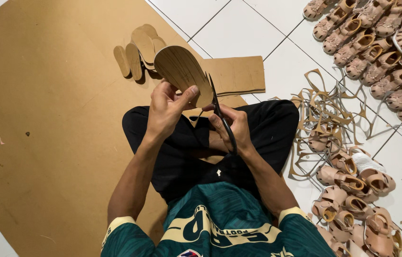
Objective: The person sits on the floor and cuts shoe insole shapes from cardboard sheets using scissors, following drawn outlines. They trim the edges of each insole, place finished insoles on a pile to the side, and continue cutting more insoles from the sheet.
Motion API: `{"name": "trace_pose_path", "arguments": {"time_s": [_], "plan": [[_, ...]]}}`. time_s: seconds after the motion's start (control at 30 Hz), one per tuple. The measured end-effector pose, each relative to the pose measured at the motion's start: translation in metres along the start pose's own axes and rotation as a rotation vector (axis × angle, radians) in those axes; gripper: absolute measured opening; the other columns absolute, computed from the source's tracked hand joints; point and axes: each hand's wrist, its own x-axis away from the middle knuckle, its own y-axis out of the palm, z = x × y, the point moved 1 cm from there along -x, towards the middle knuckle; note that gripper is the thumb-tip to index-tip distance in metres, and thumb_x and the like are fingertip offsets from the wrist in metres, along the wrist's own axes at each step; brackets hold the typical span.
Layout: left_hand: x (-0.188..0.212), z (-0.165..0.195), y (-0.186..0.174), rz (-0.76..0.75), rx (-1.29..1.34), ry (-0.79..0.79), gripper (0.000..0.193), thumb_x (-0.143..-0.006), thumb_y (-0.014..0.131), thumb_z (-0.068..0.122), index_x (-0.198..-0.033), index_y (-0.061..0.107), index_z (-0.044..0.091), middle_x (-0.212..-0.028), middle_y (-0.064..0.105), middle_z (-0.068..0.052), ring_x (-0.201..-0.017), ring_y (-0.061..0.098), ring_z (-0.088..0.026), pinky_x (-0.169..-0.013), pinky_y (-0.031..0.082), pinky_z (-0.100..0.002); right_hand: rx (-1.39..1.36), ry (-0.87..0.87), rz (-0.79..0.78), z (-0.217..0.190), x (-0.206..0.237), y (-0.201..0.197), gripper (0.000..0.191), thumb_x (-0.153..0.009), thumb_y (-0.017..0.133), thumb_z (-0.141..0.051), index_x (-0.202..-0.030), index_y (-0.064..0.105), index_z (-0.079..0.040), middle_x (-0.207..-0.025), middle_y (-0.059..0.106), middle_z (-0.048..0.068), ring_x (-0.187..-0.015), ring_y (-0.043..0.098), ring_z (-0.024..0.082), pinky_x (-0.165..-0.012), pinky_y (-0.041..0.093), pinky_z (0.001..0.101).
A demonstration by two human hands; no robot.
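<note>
— Head view, start at the fingers: what are they doing?

— Left hand (165, 110) pinches the sole piece (182, 71), thumb pressed on its near face close to the lower edge, the other fingers curled behind it. Right hand (232, 127) is closed through the handles of the scissors (220, 112), fingers pressed together around them.

— And the sole piece against the blades?

— It stands tilted up above the lap, and the blades meet its right edge, just beside the left thumb tip. Whether the blades are parted or shut I can't tell; they show as one dark line.

— How far along does the cutting look?

— My judgement: well in hand, not finished. The top and left of the outline are already rounded; the stretch at the blades seems to be the part being trimmed. A stack of cut soles (139, 50) lies on the board (44, 119) just beyond, so several are done.

— What's left?

— A cardboard sheet (236, 74) lies near the stack, likely stock for more.

— Farther out?

— Offcut strips (324, 109) are heaped on the tiles (248, 28) to the right, with rows of tan sandals (377, 52) beyond and more near the right knee.
</note>
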Motion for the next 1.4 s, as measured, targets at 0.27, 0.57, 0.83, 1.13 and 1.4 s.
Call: {"name": "trace_pose_path", "arguments": {"time_s": [0.27,0.57,0.83,1.13,1.4], "plan": [[-0.001,0.009,0.002,-0.027,-0.056,0.010,0.030,-0.098,0.071,0.015,-0.116,0.061,-0.007,-0.105,0.072,-0.014,-0.090,0.074,-0.015,-0.079,0.068,-0.031,0.028,0.030,0.009,-0.007,0.003,-0.005,0.044,-0.099,0.067,-0.045,-0.110,0.075,-0.003,-0.059,0.055,-0.005,-0.053,0.046,0.003,-0.049,0.031,0.0230],[0.000,0.006,-0.002,0.009,-0.193,-0.002,0.029,-0.097,0.074,0.016,-0.113,0.065,-0.007,-0.100,0.073,-0.013,-0.084,0.071,-0.013,-0.073,0.063,-0.028,0.055,-0.027,0.002,-0.005,0.004,-0.008,0.041,-0.100,0.068,-0.043,-0.101,0.075,-0.002,-0.065,0.062,-0.003,-0.056,0.054,0.003,-0.050,0.039,0.0231],[0.002,-0.016,-0.002,0.080,0.171,-0.023,0.033,-0.096,0.074,0.011,-0.117,0.058,-0.008,-0.110,0.071,-0.015,-0.091,0.073,-0.015,-0.082,0.063,-0.030,-0.277,0.157,0.068,0.022,0.002,-0.008,0.036,-0.103,0.066,-0.034,-0.110,0.069,0.001,-0.066,0.052,-0.003,-0.054,0.046,0.006,-0.049,0.036,0.0231],[0.014,-0.029,0.023,0.101,0.569,0.318,0.018,-0.104,0.072,0.002,-0.121,0.066,0.003,-0.133,0.066,-0.016,-0.140,0.058,-0.033,-0.122,0.050,-0.048,-0.598,0.097,0.093,0.012,0.006,-0.004,0.032,-0.102,0.063,-0.024,-0.120,0.061,0.002,-0.085,0.062,0.006,-0.069,0.059,0.011,-0.065,0.052,0.0256],[0.036,-0.025,0.026,0.116,-0.102,0.648,0.018,-0.108,0.062,0.010,-0.125,0.061,0.009,-0.152,0.047,-0.011,-0.140,0.053,-0.030,-0.117,0.051,-0.043,-0.357,0.022,0.066,-0.016,0.006,-0.009,0.039,-0.092,0.076,-0.013,-0.126,0.062,0.001,-0.106,0.069,0.006,-0.095,0.065,0.012,-0.084,0.054,0.0265]]}}
